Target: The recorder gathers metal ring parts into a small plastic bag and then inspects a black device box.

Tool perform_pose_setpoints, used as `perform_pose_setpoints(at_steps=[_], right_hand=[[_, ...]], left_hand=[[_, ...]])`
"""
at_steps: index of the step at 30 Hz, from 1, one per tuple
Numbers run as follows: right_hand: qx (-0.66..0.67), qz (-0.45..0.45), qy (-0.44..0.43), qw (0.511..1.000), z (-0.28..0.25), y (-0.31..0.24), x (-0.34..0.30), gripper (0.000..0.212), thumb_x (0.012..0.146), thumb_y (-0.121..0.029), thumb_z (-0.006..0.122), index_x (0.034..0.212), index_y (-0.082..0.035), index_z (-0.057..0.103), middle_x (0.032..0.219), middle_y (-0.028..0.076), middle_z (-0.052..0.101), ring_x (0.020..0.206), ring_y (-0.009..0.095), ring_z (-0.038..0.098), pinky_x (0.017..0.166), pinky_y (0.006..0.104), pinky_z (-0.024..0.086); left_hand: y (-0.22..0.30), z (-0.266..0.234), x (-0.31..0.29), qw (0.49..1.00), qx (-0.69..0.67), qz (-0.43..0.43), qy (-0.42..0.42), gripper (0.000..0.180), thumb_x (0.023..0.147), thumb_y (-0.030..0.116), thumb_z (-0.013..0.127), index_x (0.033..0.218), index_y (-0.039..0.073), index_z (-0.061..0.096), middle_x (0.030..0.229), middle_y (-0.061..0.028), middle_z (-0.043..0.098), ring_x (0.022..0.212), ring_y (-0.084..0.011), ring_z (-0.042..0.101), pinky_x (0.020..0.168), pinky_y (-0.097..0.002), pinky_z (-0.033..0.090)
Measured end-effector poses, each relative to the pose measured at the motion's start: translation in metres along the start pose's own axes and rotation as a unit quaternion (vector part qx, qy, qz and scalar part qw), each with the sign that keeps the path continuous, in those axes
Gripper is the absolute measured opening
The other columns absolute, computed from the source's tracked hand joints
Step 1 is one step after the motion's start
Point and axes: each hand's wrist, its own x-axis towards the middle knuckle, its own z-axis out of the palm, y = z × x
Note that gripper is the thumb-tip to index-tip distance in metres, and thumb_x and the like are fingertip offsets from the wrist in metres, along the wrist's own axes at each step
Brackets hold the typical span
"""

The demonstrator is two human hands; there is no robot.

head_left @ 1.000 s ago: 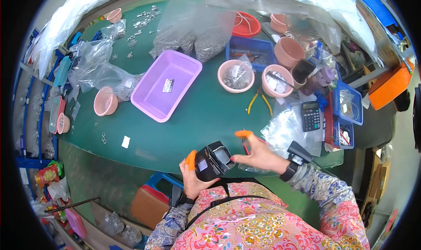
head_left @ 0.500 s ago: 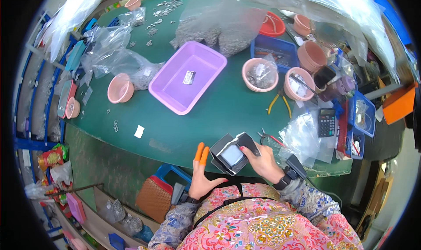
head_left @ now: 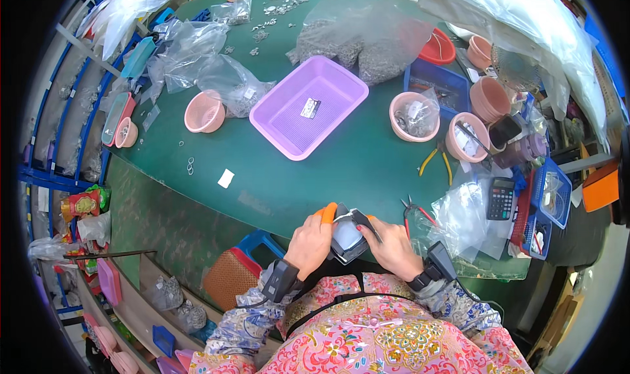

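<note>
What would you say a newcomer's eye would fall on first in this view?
Probably the large purple tray, near the middle of the green table. Next, at the table's near edge, the left hand and right hand around a small black box, orange covers on some fingers.

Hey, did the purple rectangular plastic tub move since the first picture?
No. Against the small white paper scrap on the green tabletop, the purple tub keeps its place, up and to the right; only the camera's view shifted.

Head-worn fisheye, facing down onto near hands (head_left: 310,244), green table (head_left: 289,193) beyond.
</note>
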Motion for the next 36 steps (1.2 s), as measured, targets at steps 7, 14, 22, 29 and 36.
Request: perform_pose_setpoints(at_steps=[7,14,22,29,36], right_hand=[[-0.001,-0.063,0.028,0.998,0.008,0.017,-0.007,0.025,0.090,-0.013,0.061,0.112,-0.003,0.062,0.084,0.021,0.065,0.067,0.039,0.062,0.060,0.0432,0.049],[-0.003,-0.066,0.032,0.997,0.004,0.013,-0.010,0.023,0.087,-0.017,0.064,0.104,-0.002,0.065,0.080,0.019,0.065,0.069,0.035,0.065,0.061,0.0421,0.051],[0.294,0.207,-0.015,0.933,0.014,0.064,0.013,0.049,0.092,-0.043,0.060,0.083,0.004,0.068,0.065,0.011,0.065,0.052,0.018,0.065,0.048,0.0314,0.050],[0.453,0.202,-0.026,0.868,0.044,0.060,0.037,0.033,0.096,-0.034,0.057,0.102,-0.003,0.067,0.075,-0.001,0.063,0.063,0.009,0.055,0.053,0.0228,0.044],[0.426,0.196,0.063,0.881,0.003,0.053,0.026,0.055,0.089,-0.027,0.068,0.130,-0.001,0.043,0.119,0.012,0.057,0.092,0.013,0.059,0.070,0.0287,0.048]], left_hand=[[-0.005,-0.001,0.012,0.996,-0.055,-0.073,0.007,0.013,0.087,0.009,0.063,0.091,-0.003,0.059,0.069,-0.0212,0.059,0.066,-0.0392,0.061,0.057,-0.0450,0.050],[0.011,-0.022,0.021,0.989,-0.070,-0.114,-0.068,0.018,0.088,0.015,0.064,0.099,0.001,0.066,0.083,-0.0185,0.060,0.069,-0.0390,0.060,0.059,-0.0457,0.047],[-0.014,-0.033,0.002,0.931,-0.271,-0.147,-0.195,0.050,0.084,0.016,0.069,0.131,0.008,0.054,0.108,-0.0163,0.056,0.101,-0.0310,0.057,0.087,-0.0366,0.046],[-0.025,-0.010,-0.045,0.853,-0.444,-0.199,-0.191,0.077,0.074,0.009,0.080,0.142,0.011,0.044,0.128,-0.0097,0.045,0.122,-0.0224,0.045,0.104,-0.0335,0.035],[-0.018,-0.036,-0.030,0.890,-0.377,-0.152,-0.207,0.070,0.078,0.017,0.078,0.139,0.007,0.046,0.132,-0.0112,0.047,0.124,-0.0244,0.045,0.103,-0.0362,0.038]])
